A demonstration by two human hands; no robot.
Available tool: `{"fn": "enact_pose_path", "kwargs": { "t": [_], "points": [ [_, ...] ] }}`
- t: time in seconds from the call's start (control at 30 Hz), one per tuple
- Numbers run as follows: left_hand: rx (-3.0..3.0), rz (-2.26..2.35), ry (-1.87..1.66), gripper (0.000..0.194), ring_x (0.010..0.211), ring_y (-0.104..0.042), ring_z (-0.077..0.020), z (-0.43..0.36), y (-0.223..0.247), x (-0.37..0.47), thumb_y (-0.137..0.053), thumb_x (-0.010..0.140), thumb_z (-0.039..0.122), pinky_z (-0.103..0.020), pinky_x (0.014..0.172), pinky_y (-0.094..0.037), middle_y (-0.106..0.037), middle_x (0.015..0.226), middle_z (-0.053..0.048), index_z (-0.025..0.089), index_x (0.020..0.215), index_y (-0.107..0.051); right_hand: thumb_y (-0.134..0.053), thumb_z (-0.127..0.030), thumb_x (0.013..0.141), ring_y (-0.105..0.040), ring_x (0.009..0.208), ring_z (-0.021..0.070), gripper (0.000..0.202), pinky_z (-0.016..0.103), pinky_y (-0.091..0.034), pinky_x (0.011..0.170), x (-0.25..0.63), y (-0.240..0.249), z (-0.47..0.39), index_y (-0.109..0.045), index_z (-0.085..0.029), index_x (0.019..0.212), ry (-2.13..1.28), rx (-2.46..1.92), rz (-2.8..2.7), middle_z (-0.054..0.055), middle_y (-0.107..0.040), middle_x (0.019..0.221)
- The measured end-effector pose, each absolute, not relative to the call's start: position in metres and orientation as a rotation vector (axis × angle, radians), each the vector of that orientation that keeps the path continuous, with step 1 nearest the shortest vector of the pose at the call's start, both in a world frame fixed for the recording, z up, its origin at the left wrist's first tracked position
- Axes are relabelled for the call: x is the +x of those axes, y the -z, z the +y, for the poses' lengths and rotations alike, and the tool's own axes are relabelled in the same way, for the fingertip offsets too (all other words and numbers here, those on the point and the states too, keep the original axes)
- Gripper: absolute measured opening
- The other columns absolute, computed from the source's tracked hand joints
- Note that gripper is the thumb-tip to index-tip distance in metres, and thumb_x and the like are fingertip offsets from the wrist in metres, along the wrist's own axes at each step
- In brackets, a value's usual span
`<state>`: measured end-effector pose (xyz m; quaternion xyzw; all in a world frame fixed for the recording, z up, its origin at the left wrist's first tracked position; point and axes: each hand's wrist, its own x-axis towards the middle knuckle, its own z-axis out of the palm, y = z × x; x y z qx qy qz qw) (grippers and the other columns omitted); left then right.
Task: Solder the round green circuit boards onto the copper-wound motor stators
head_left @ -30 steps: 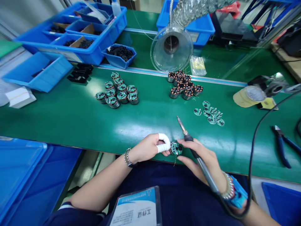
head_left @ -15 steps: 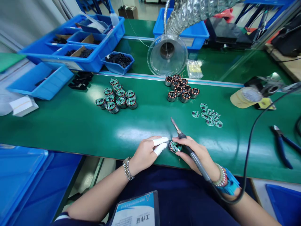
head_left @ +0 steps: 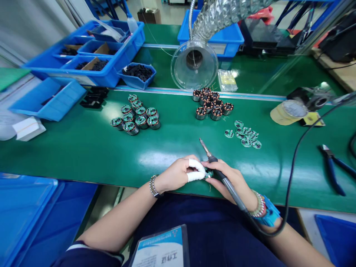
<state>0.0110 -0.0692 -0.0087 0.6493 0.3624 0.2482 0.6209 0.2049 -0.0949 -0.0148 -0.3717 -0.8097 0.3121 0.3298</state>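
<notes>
Near the bench's front edge, my right hand (head_left: 239,182) has a soldering iron (head_left: 231,190) lying across it, tip pointing away to the upper left. Its thumb and fingertips also grip the right side of a small motor stator with a round green circuit board (head_left: 209,172) on top. My left hand (head_left: 178,172), white covers on thumb and forefinger, is closed with its fingertips pinching at the board's left edge. Those fingers hide much of the stator. A thin wire sticks out below it.
Board-topped stators (head_left: 141,121) stand grouped at left; bare copper-wound stators (head_left: 216,113) stand at centre back. Loose round boards (head_left: 246,138) lie to the right, before a yellowish tub (head_left: 286,113). Blue-handled cutters (head_left: 332,171) lie far right. A clear extractor hood (head_left: 180,70) hangs behind.
My left hand has moved right, and its covered fingertips now overlap the board's left side. The right hand still holds the iron and the stator. The view has shifted slightly.
</notes>
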Motion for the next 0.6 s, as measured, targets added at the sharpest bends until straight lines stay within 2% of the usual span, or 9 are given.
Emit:
{"fn": "enact_pose_path", "kwargs": {
  "t": [0.23, 0.6],
  "points": [
    [1.666, 0.838, -0.519, 0.003, 0.073, -0.052, -0.0111, -0.070, 0.009, 0.002, -0.055, 0.076, 0.018, -0.024, 0.068, -0.044, -0.054, 0.083, -0.002, 0.015, 0.076, -0.055, -0.054, -0.015, 0.081, -0.054, 0.105, 0.0166, 0.035, 0.035, -0.046, 0.089, 0.205, 0.016, -0.095, -0.045, -0.021, 0.114, -0.832, -0.957, -2.122, 0.008, -0.058, 0.114],
    [1.704, 0.997, -0.635, 0.005, 0.073, -0.056, -0.0123, -0.082, 0.010, 0.008, -0.055, 0.075, 0.017, -0.024, 0.069, -0.046, -0.059, 0.080, -0.004, 0.015, 0.075, -0.059, -0.056, -0.014, 0.079, -0.052, 0.111, 0.0180, 0.038, 0.036, -0.044, 0.094, 0.204, 0.013, -0.101, -0.044, -0.020, 0.115, -0.759, -0.991, -2.123, 0.010, -0.057, 0.118]
  ]
}}
